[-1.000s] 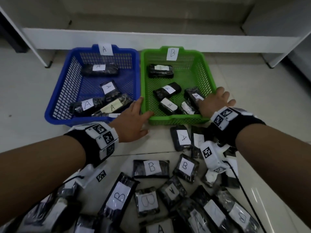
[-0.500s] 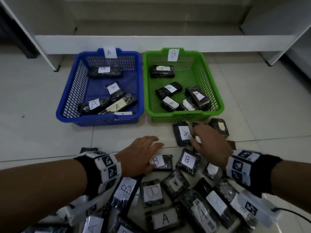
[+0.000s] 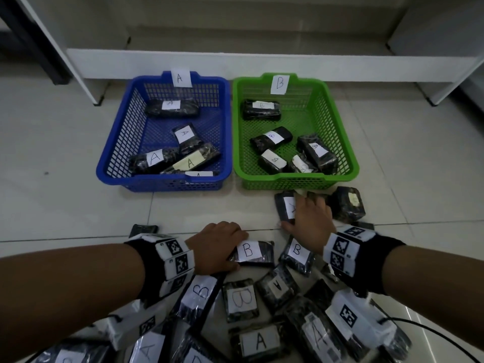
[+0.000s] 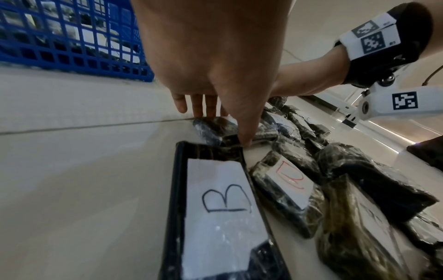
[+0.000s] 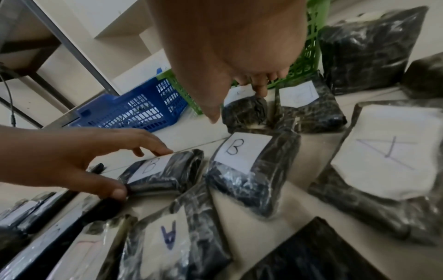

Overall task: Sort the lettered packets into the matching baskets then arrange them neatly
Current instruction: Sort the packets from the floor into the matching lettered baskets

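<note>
On the tiled floor stand a blue basket (image 3: pixel 162 183) labelled A and a green basket (image 3: pixel 296 183) labelled B, each holding several black packets. My left hand (image 3: pixel 237 250) grips a black packet marked B (image 3: pixel 264 254) at the near pile, fingers on its far edge and thumb on its near edge. The right wrist view shows that same B packet (image 5: pixel 155 166). My right hand (image 3: pixel 296 212) lies over a packet marked A (image 3: pixel 284 205) just in front of the green basket, fingers curled over its far end and thumb (image 5: pixel 213 117) at its side.
Several more A and B packets (image 3: pixel 241 299) lie scattered in a pile below my wrists. One packet (image 3: pixel 347 206) sits at the green basket's front right corner. A white shelf frame (image 3: pixel 235 64) runs behind the baskets. A black cable (image 3: pixel 432 334) trails at the lower right.
Both hands drew back from the basket fronts to the pile. The left hand closed on a B packet, and the right hand settled onto an A packet.
</note>
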`<state>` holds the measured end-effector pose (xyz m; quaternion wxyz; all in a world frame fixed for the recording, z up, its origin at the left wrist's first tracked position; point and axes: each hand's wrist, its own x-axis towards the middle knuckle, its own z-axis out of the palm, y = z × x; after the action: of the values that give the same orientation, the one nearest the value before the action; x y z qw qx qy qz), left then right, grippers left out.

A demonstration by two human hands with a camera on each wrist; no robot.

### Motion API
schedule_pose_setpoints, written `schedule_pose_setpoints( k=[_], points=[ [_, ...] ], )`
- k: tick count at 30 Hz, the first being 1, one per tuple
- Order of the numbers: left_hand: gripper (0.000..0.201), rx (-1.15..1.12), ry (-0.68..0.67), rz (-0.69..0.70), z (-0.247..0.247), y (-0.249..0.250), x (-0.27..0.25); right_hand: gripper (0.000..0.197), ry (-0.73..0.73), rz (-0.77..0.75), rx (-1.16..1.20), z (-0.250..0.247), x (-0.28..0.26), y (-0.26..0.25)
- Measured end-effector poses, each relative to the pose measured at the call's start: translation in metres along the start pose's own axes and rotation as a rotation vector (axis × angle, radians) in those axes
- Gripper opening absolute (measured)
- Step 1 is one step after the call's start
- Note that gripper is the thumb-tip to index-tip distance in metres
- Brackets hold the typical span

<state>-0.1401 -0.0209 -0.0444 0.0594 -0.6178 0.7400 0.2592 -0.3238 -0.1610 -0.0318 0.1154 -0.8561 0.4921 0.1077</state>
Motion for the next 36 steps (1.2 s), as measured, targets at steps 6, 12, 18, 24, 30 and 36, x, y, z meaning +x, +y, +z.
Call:
schedule_pose_setpoints(
  k=[6,12,18,24,30,36],
  points=[
    [0.053,-0.053,0.108,0.065,-0.013,0.001,0.000,0.071,-0.106,-0.150,0.216,0.003,0.004,0.008],
    [0.054,-0.029,0.372,0.196,-0.038,-0.007,-0.008,0.059,0.131,-0.442,0.164,-0.016,0.001,0.020],
    [0.058,0.033,0.605,0.151,-0.066,-0.013,-0.003,0.048,0.421,-0.564,0.212,-0.036,-0.004,0.033],
    [0.059,-0.015,0.718,0.040,-0.114,-0.023,0.026,0.049,0.558,-0.492,0.219,-0.056,-0.006,0.044],
    [0.063,-0.126,0.668,-0.059,-0.141,-0.037,0.056,0.045,0.652,-0.394,0.288,-0.066,0.004,0.058],
    [0.066,-0.231,0.400,-0.039,-0.142,-0.029,0.084,0.045,0.703,-0.348,0.344,-0.069,0.009,0.066]
  ],
)
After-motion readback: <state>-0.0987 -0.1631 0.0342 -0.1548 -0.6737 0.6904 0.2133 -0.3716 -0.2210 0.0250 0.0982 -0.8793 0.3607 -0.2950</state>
